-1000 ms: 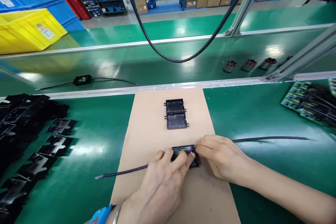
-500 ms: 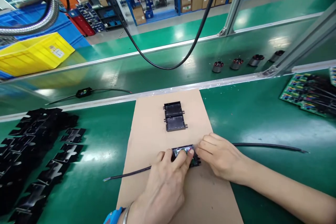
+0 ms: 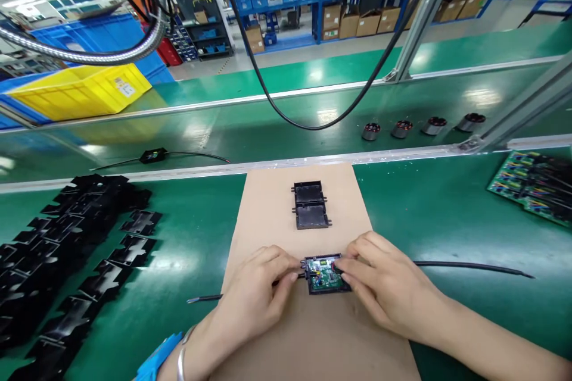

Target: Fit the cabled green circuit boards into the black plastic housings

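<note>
A green circuit board point(image 3: 325, 272) sits in a black plastic case point(image 3: 329, 292) on the cardboard sheet. My left hand point(image 3: 261, 283) pinches the left black cable point(image 3: 205, 298) close to where it enters the case. At the right end, my right hand point(image 3: 384, 277) grips the case between thumb and fingers, its index fingertip over the board near a red wire. Those fingers hide the case's right edge. From behind that hand the right black cable point(image 3: 473, 266) runs out over the green bench. Farther up the cardboard lies an opened black case point(image 3: 311, 216), its two halves side by side.
Many black case parts point(image 3: 67, 226) are piled on the left of the bench. Several circuit boards with wires point(image 3: 531, 184) lie at right. Beyond the metal rail stand several metal cylinders point(image 3: 402, 128) and a cabled black unit point(image 3: 153, 155). A black cable loop point(image 3: 308, 127) hangs ahead.
My left hand has moved off the board to the cable at the case's left end. My right hand now reaches over the case's right end. The view has tilted up slightly.
</note>
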Action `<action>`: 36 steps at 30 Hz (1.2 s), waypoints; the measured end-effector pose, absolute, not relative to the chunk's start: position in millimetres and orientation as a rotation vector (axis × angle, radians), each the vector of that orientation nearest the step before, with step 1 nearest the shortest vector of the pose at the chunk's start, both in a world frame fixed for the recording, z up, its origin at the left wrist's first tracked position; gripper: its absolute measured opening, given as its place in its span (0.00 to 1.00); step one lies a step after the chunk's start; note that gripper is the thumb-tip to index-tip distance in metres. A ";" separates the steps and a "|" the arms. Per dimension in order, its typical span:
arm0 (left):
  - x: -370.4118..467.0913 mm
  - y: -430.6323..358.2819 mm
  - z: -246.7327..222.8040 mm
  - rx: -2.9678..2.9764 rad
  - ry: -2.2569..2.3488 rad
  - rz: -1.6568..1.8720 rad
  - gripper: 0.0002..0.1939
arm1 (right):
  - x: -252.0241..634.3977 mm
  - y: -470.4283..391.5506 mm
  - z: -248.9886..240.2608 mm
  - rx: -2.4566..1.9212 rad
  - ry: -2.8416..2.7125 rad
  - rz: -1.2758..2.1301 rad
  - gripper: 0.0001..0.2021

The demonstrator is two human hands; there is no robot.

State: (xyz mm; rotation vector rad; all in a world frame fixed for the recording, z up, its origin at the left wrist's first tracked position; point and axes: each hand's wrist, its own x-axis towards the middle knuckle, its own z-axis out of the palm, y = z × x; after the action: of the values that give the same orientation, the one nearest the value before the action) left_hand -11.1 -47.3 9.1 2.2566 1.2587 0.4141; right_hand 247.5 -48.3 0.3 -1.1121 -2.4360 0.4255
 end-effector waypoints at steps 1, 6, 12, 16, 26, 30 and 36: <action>-8.7 -46.5 7.3 2.220 1.254 0.418 0.12 | 241.0 -48.8 0.7 -1.143 -2.484 0.390 0.10; 0.8 -43.9 1.8 2.142 1.282 0.433 0.09 | 218.8 -43.7 -3.3 -1.148 -2.727 0.108 0.06; 0.1 -43.6 -3.3 2.131 1.256 0.432 0.07 | 208.5 -42.3 2.1 -1.037 -2.819 -0.007 0.08; 0.4 -44.2 -2.2 2.121 1.245 0.431 0.07 | 199.7 -59.5 0.6 -1.137 -2.664 -0.015 0.10; 0.4 -41.1 -6.1 2.126 1.221 0.392 0.07 | 184.7 -57.7 -2.7 -1.186 -2.655 0.284 0.11; -0.5 -42.3 -7.6 2.177 1.222 0.399 0.07 | 193.2 -54.3 2.6 -1.176 -2.617 0.419 0.10; 1.3 -57.2 -0.3 2.344 1.177 0.568 0.14 | 249.4 -54.9 15.7 -1.193 -2.346 0.456 0.12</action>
State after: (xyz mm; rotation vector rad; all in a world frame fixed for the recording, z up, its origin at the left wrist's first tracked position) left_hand 1.3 -57.2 -0.3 2.3440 1.1769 0.5685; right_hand 249.4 -54.9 15.7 -1.1926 -2.3459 0.4561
